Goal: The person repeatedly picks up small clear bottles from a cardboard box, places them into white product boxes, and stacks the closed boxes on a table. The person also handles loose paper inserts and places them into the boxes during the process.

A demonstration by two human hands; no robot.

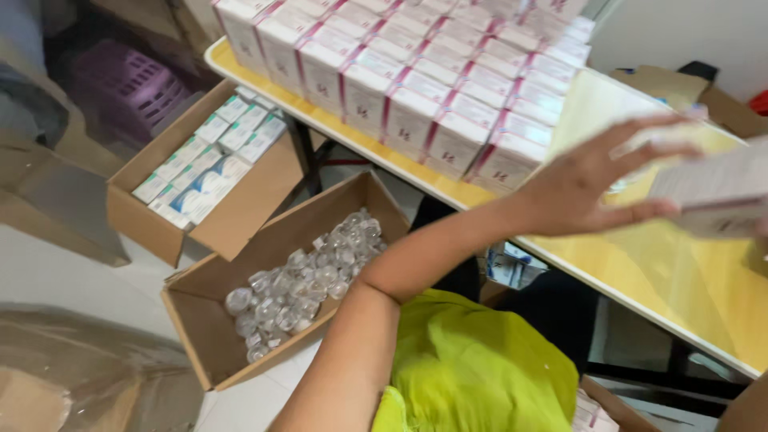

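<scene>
My left hand (588,188) reaches to the right over the yellow table (680,280), fingers spread around the near end of a blurred white carton with a pink stripe (716,192), which it grips just above the tabletop. My right hand is out of the picture; only a brown patch, perhaps my arm (748,412), shows at the lower right corner. A block of upright white and pink cartons (416,72) stands in rows on the table's far left part, close to my left wrist.
On the floor under my arm an open cardboard box (208,352) holds several clear round jars (304,280). Beyond it a second open box (132,212) holds small white and teal cartons (208,152). A purple basket (128,84) stands at the far left. Green clothing (472,368) covers my lap.
</scene>
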